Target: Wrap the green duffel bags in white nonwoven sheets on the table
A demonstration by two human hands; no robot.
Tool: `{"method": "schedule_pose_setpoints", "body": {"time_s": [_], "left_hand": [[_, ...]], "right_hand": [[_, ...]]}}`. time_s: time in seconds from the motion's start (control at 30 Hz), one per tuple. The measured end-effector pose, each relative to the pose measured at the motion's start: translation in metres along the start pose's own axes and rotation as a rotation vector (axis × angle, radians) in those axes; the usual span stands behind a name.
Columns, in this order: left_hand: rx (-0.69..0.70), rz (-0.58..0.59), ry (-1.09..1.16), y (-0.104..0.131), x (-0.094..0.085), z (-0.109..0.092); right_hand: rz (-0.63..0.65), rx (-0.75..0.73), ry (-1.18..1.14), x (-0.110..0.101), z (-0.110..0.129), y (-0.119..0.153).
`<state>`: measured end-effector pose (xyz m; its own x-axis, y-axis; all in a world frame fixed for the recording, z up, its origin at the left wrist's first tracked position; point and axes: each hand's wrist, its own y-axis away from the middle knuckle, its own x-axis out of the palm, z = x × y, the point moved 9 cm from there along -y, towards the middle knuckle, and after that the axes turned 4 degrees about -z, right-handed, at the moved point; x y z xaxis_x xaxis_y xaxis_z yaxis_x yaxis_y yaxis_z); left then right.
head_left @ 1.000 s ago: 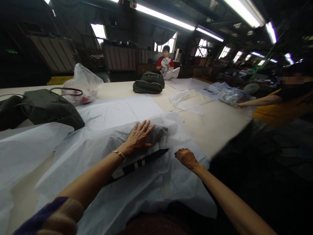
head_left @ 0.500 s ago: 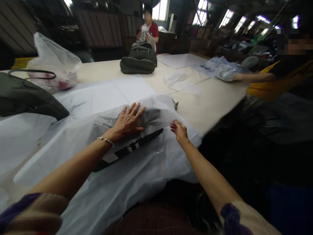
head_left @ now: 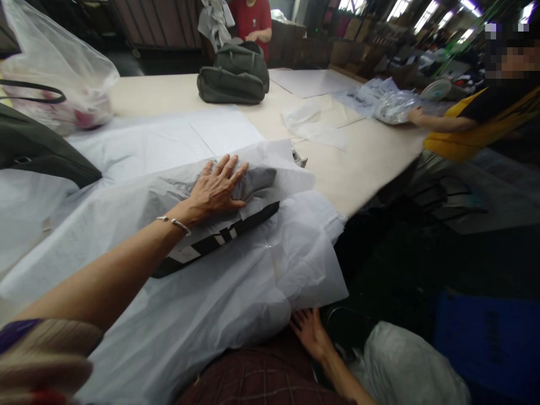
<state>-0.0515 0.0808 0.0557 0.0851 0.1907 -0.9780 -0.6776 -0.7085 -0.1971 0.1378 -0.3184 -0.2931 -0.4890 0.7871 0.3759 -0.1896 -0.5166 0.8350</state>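
Observation:
My left hand lies flat with fingers spread on thin white tissue paper that covers a dark bag. A strip of that bag shows along the near side, with pale patches on it. Below the table edge, my right hand is open with its fingers stretched out, beside the hanging edge of the lower white paper. I see nothing in its grasp. A bracelet circles my left wrist.
A dark green bag stands on the cream table. Another green bag and a clear plastic bag are at left. A co-worker in yellow handles clear-wrapped items at right. One person in red stands behind the table.
My right hand has dropped from above the paper's right end to below the table edge, its fingers opening. My left hand stays on the covered bag. The view has tilted downward.

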Motion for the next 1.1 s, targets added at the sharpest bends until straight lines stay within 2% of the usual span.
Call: {"method": "schedule_pose_setpoints", "body": {"time_s": [0.07,0.17,0.3,0.43,0.53,0.67,0.77,0.87,1.0,1.1], "left_hand": [[0.005,0.001,0.006,0.0,-0.001,-0.001],[0.028,-0.029,0.018,0.001,-0.006,-0.005],[0.048,-0.054,0.034,0.001,-0.007,-0.006],[0.046,-0.075,0.04,0.0,-0.006,-0.005],[0.052,-0.072,0.045,0.0,-0.005,-0.005],[0.042,-0.066,0.025,-0.001,-0.004,-0.005],[0.029,-0.056,0.003,-0.001,-0.004,-0.005],[0.021,-0.047,-0.018,-0.001,-0.004,-0.005],[0.017,-0.056,-0.039,0.0,-0.006,-0.005],[0.014,-0.081,-0.044,0.002,-0.007,-0.004]], "right_hand": [[0.221,0.051,-0.088,0.037,-0.021,0.012],[0.378,0.106,-0.152,0.07,-0.024,0.036],[0.443,0.099,-0.128,0.081,-0.002,0.062],[0.511,0.076,0.007,0.09,0.009,0.073],[0.398,0.002,0.139,0.083,0.007,0.068],[0.187,-0.078,0.268,0.057,0.004,0.066],[0.116,-0.094,0.29,0.034,0.006,0.073],[0.104,-0.096,0.251,0.019,0.013,0.079],[0.165,-0.054,0.301,0.024,0.022,0.088],[0.135,-0.131,0.48,0.033,0.044,0.096]]}}
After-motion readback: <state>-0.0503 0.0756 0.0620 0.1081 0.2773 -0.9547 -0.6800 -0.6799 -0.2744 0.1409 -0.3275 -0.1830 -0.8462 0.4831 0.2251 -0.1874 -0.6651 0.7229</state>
